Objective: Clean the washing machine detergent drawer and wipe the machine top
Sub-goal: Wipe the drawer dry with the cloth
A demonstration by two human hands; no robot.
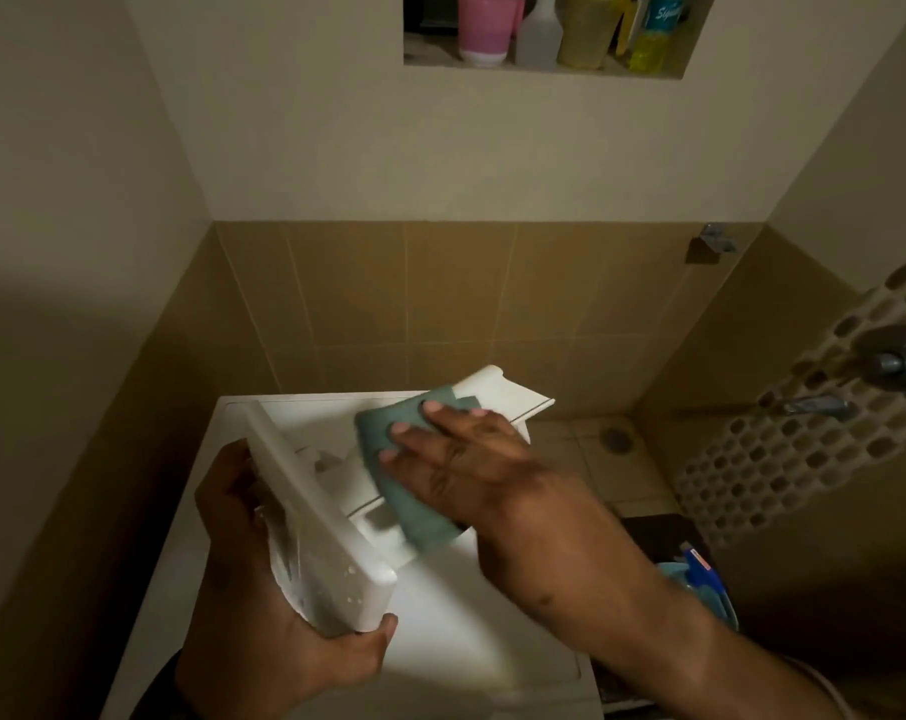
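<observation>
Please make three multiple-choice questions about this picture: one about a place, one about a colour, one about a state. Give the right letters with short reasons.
1. Where is the detergent drawer?
A. held above the machine top
B. in its slot
C. on the floor

2. What colour is the cloth?
A. pink
B. grey-green
C. yellow

3. How does the right hand lie?
A. a fist
B. hanging idle
C. straight fingers pressing the cloth

Answers:
1 A, the left hand grips its front panel over the white top.
2 B, the fabric is muted grey-green.
3 C, flat fingers rest on it.

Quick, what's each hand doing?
Left hand: grips the detergent drawer.
Right hand: open, fingers flat, pressing the green cloth on the drawer.
</observation>
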